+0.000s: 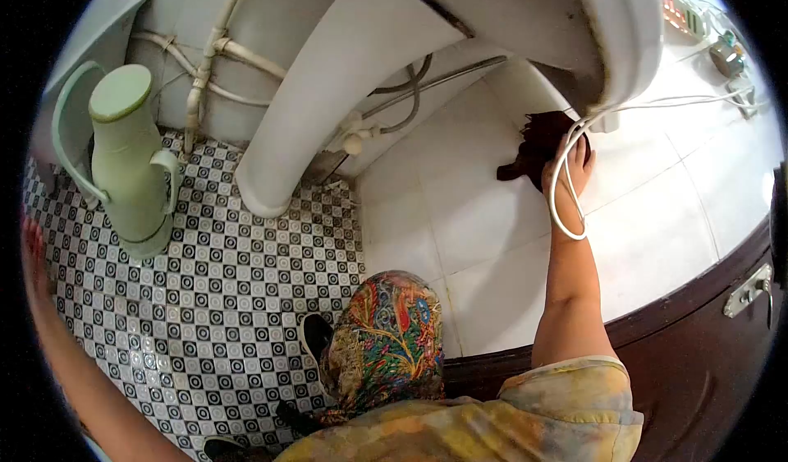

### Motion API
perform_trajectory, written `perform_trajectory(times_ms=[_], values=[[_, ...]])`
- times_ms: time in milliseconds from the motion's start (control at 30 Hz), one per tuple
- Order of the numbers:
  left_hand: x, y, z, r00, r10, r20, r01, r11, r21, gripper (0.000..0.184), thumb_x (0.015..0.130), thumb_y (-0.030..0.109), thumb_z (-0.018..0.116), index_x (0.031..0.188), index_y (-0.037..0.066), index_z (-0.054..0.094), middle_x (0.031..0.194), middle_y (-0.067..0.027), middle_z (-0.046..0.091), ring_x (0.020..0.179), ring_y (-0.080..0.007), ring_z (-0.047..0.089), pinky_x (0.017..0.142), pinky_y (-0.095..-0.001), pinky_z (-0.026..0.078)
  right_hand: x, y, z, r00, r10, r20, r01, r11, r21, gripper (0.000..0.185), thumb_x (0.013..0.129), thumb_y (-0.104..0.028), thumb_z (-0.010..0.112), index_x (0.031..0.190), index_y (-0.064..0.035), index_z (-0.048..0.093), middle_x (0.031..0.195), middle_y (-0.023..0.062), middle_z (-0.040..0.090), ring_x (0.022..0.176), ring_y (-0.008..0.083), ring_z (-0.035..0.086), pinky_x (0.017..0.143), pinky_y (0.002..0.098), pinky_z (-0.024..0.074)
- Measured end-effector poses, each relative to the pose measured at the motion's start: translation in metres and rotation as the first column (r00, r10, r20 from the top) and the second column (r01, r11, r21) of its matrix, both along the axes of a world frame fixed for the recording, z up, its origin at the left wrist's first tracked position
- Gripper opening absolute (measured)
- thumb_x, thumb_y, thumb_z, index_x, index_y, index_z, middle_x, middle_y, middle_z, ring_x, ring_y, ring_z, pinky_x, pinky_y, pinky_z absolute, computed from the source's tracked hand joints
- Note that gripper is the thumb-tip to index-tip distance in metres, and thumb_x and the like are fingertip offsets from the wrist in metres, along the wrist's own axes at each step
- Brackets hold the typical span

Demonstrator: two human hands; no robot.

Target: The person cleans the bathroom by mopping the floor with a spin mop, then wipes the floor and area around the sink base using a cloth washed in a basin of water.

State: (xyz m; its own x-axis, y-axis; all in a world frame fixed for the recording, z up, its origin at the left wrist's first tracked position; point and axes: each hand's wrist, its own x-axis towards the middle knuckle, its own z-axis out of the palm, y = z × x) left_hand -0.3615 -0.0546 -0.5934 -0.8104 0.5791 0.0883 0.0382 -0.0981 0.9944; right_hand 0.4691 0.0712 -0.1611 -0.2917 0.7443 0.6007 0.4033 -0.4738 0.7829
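My right hand (572, 166) presses a dark brown cloth (538, 146) against the white wall tiles (484, 216), below the sink basin. A white cable (562, 207) hangs in a loop in front of that hand and wrist. The cloth lies bunched under my palm and fingers. At the far left edge of the view my left hand (34, 261) is raised with its fingers stretched out, holding nothing. It is nearest to the pale green thermos jug (131, 166), which stands upright on the patterned floor, its carrying handle up.
The white sink pedestal (328, 92) rises at the centre, with hoses and a valve (353, 143) behind it. White pipes (195, 92) run along the back wall. A dark wooden door (698, 363) with a metal handle is at the lower right. The sink basin (624, 35) overhangs above.
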Motion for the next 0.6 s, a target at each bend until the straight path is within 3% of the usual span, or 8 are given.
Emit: perform_trajectory(times_ms=[33, 167, 200, 300, 367, 433, 467, 600], values=[[0.008, 0.003, 0.008, 0.998, 0.018, -0.058, -0.018, 1.000, -0.004, 0.041, 0.086, 0.034, 0.043, 0.121, 0.012, 0.044, 0.118, -0.0054, 0.047, 0.103, -0.0118, 0.047, 0.089, -0.0229, 0.035, -0.003, 0.004, -0.010, 0.998, -0.057, 0.003, 0.057, 0.996, -0.061, 0.055, 0.074, -0.020, 0.047, 0.124, -0.0040, 0.035, 0.131, 0.0109, 0.031, 0.123, 0.0236, 0.024, 0.100, 0.0451, 0.0159], [0.028, 0.005, 0.048, 0.982, -0.032, 0.186, 0.034, 0.999, -0.010, 0.037, 0.084, 0.029, 0.049, 0.115, 0.010, 0.049, 0.103, -0.0038, 0.055, 0.092, -0.0096, 0.052, 0.084, -0.0220, 0.039, 0.003, 0.026, -0.066, 0.993, -0.114, -0.027, 0.103, 0.960, -0.262, 0.054, 0.076, -0.024, 0.044, 0.126, -0.0072, 0.034, 0.133, 0.0079, 0.029, 0.125, 0.0210, 0.021, 0.101, 0.0433, 0.0135], [0.042, 0.001, 0.059, 0.998, -0.013, 0.066, 0.014, 1.000, -0.005, 0.035, 0.083, 0.028, 0.052, 0.113, 0.009, 0.051, 0.100, -0.0031, 0.056, 0.089, -0.0084, 0.052, 0.082, -0.0200, 0.040, 0.000, 0.030, -0.080, 0.991, -0.130, -0.035, 0.112, 0.940, -0.323, 0.053, 0.076, -0.025, 0.043, 0.126, -0.0088, 0.034, 0.134, 0.0064, 0.028, 0.125, 0.0198, 0.020, 0.101, 0.0430, 0.0123], [0.018, -0.012, 0.057, 0.997, -0.038, 0.060, 0.043, 0.996, -0.084, 0.035, 0.083, 0.028, 0.051, 0.112, 0.008, 0.051, 0.100, -0.0038, 0.056, 0.090, -0.0082, 0.052, 0.082, -0.0191, 0.039, -0.007, 0.032, -0.123, 0.967, -0.243, 0.072, 0.245, 0.831, -0.500, 0.054, 0.081, -0.033, 0.039, 0.130, -0.0108, 0.028, 0.137, 0.0039, 0.022, 0.128, 0.0204, 0.014, 0.102, 0.0449, 0.0081], [0.051, -0.019, 0.081, 0.989, 0.118, -0.093, -0.130, 0.982, -0.140, 0.036, 0.084, 0.028, 0.050, 0.114, 0.009, 0.050, 0.100, -0.0029, 0.056, 0.087, -0.0067, 0.052, 0.080, -0.0177, 0.039, 0.001, 0.033, -0.159, 0.969, -0.229, 0.097, 0.244, 0.797, -0.552, 0.054, 0.082, -0.032, 0.038, 0.130, -0.0125, 0.028, 0.137, 0.0029, 0.022, 0.128, 0.0212, 0.014, 0.102, 0.0454, 0.0064], [0.047, -0.025, 0.085, 0.996, 0.085, 0.032, -0.087, 0.994, 0.069, 0.026, 0.085, 0.026, 0.048, 0.104, 0.009, 0.054, 0.083, -0.0001, 0.057, 0.070, -0.0055, 0.052, 0.064, -0.0158, 0.042, 0.011, 0.026, -0.194, 0.961, -0.223, 0.161, 0.272, 0.693, -0.668, 0.053, 0.082, -0.033, 0.038, 0.130, -0.0129, 0.028, 0.137, 0.0028, 0.022, 0.128, 0.0208, 0.014, 0.102, 0.0454, 0.0049], [0.055, -0.025, 0.123, 0.924, 0.031, 0.381, -0.037, 0.999, 0.009, 0.022, 0.081, 0.023, 0.044, 0.087, 0.004, 0.052, 0.077, -0.0074, 0.052, 0.068, -0.0189, 0.049, 0.059, -0.0273, 0.042, 0.006, 0.013, -0.206, 0.971, -0.187, 0.148, 0.236, 0.658, -0.715, 0.052, 0.080, -0.031, 0.038, 0.128, -0.0129, 0.032, 0.136, 0.0024, 0.025, 0.127, 0.0194, 0.016, 0.102, 0.0441, 0.0059], [0.072, -0.039, 0.140, 0.917, 0.042, 0.398, -0.041, 0.999, -0.010, 0.020, 0.082, 0.019, 0.043, 0.084, 0.002, 0.051, 0.074, -0.0078, 0.052, 0.066, -0.0174, 0.049, 0.057, -0.0264, 0.041, 0.016, -0.044, -0.272, 0.975, -0.137, 0.175, 0.219, 0.457, -0.862, 0.048, 0.082, -0.029, 0.037, 0.128, -0.0146, 0.032, 0.136, 0.0014, 0.026, 0.127, 0.0186, 0.016, 0.103, 0.0411, 0.0065]])
